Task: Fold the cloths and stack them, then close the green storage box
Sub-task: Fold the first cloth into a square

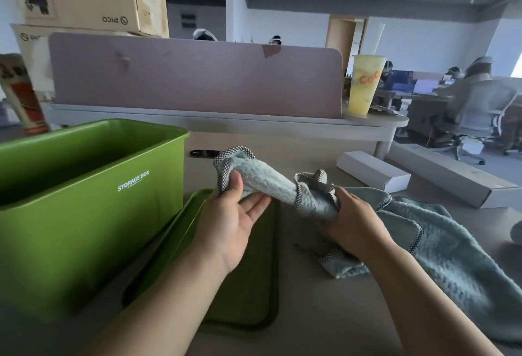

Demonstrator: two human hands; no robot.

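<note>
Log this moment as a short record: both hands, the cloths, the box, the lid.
left hand: pinches one edge of the blue cloth
right hand: grips the same cloth's bunched end
blue cloth: held up, not folded
other cloth: spread loose on the table, right side
storage box: green, open, at left
lid: off, on the table beside the box
stack: none visible

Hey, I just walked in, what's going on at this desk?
A person is working a light blue cloth in the air over the desk. The left grip pinches one checkered-edged corner under the thumb; the right grip is curled round the bunched other end. Some loose blue cloth lies unfolded on the desk to the right. The green storage box stands open at left, its lid flat on the desk beside it.
</note>
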